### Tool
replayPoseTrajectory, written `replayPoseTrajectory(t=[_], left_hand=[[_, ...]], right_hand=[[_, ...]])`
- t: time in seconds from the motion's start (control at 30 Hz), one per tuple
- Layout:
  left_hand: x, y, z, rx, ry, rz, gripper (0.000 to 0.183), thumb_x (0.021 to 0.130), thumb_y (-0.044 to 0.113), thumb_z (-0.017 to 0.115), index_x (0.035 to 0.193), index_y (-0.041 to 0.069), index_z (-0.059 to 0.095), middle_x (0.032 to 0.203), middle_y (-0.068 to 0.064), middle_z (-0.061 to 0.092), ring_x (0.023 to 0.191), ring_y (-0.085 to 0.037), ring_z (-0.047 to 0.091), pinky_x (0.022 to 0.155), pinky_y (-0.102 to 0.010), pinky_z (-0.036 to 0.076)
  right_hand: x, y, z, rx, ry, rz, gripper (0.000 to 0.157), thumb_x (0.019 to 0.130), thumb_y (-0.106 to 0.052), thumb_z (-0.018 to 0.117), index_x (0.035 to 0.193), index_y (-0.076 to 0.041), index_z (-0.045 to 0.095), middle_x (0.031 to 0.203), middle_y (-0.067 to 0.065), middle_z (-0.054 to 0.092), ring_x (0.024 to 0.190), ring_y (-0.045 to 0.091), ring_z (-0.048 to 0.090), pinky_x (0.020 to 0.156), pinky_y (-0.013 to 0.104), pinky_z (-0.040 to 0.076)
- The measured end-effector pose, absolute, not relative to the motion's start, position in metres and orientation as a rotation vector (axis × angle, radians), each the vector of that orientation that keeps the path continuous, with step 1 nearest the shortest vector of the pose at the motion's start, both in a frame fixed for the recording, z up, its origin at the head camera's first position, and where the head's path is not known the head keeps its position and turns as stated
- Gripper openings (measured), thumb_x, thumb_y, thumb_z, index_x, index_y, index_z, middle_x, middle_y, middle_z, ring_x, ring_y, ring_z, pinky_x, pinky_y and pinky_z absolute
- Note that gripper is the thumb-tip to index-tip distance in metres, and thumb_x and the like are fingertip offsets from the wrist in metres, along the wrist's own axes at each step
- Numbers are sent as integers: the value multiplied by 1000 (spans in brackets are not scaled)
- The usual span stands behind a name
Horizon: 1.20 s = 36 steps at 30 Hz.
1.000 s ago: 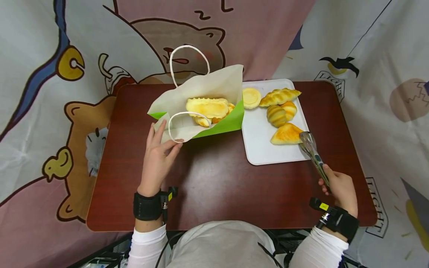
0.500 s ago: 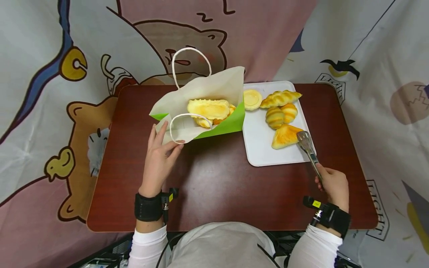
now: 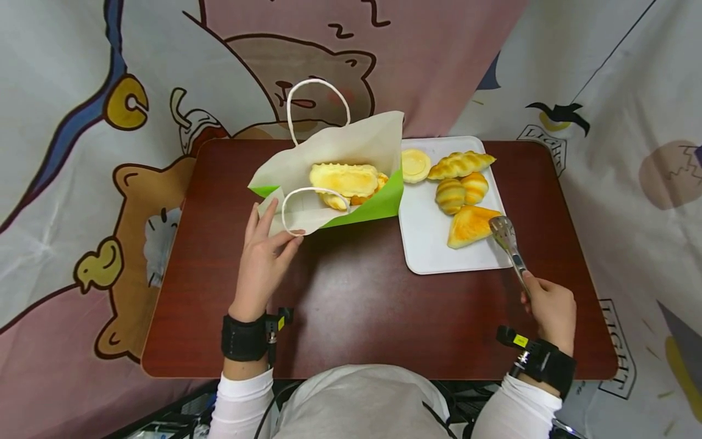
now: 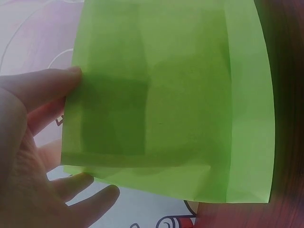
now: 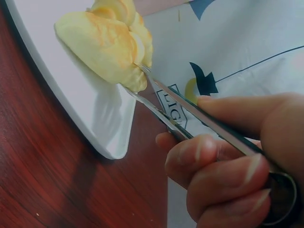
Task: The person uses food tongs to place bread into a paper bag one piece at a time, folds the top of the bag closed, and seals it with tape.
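My left hand [image 3: 263, 256] holds the near rim of a green paper bag [image 3: 362, 213] by its corner, with the thumb at the rim's edge and the other fingers spread. White rope handles stand from the bag, and a long bread roll [image 3: 345, 178] lies inside on other breads. In the right wrist view, my right hand [image 5: 223, 166] grips metal tongs [image 5: 161, 107]. The tong tips are around the end of a triangular bread [image 5: 97, 45]. That bread lies on a white tray [image 3: 422, 253], at its right side.
Two striped round rolls [image 3: 452, 196] and a braided bread [image 3: 462, 165] lie behind the triangular one. A round yellow tart [image 3: 415, 165] sits by the bag's right edge. A dark red table [image 3: 351, 317] carries everything, with a printed curtain [image 3: 439, 61] behind.
My right hand has moved slightly left, and the tongs have narrowed onto the triangular bread. The bread has turned and shifted a little on the tray. My left hand keeps its hold.
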State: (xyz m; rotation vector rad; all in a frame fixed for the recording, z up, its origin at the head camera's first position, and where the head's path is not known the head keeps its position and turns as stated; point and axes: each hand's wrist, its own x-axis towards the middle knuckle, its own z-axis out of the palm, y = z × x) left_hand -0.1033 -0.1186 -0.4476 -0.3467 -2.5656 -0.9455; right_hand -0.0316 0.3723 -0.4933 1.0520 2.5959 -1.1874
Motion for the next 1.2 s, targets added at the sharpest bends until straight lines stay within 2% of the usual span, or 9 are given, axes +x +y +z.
replayPoseTrajectory(t=[0.13, 0.43, 0.67, 0.87, 1.2], left_hand=[[-103, -120, -447, -347, -2561, -942, 12, 81, 19, 75, 89, 11, 78, 147, -15, 38, 140, -32, 11, 103, -61, 30], [-103, -122, -444, -346, -2563, -918, 10, 81, 18, 75, 88, 10, 78, 147, -14, 38, 140, -30, 11, 105, -61, 29], [-101, -123, -446, -340, -2562, -919, 12, 82, 19, 75, 89, 11, 78, 148, -14, 38, 140, -31, 11, 105, -60, 29], [-100, -123, -446, -347, -2572, -919, 13, 81, 20, 75, 90, 11, 78, 148, -12, 37, 140, -31, 11, 103, -61, 31], [-98, -122, -447, -343, -2584, -899, 14, 81, 20, 75, 92, 11, 78, 148, -13, 38, 140, -31, 11, 102, -60, 34]], right_hand=[[-28, 374, -489, 1081, 2588, -1204, 63, 91, -58, 46, 104, 1, 64, 53, -6, 52, 46, 15, 47, 34, 32, 33], [-24, 377, -476, 1233, 2557, -1363, 51, 91, -52, 53, 95, -3, 65, 50, -3, 54, 41, 15, 47, 33, 29, 36], [-35, 376, -455, 1258, 2594, -1455, 46, 90, -51, 55, 97, -6, 66, 50, -2, 54, 40, 15, 46, 31, 27, 35], [-49, 373, -430, 1294, 2591, -1625, 36, 87, -47, 62, 88, -13, 70, 47, -3, 53, 37, 13, 43, 30, 25, 31], [-73, 360, -381, 1184, 2671, -1760, 35, 86, -41, 65, 83, -6, 71, 47, -2, 53, 36, 13, 42, 29, 24, 30]])
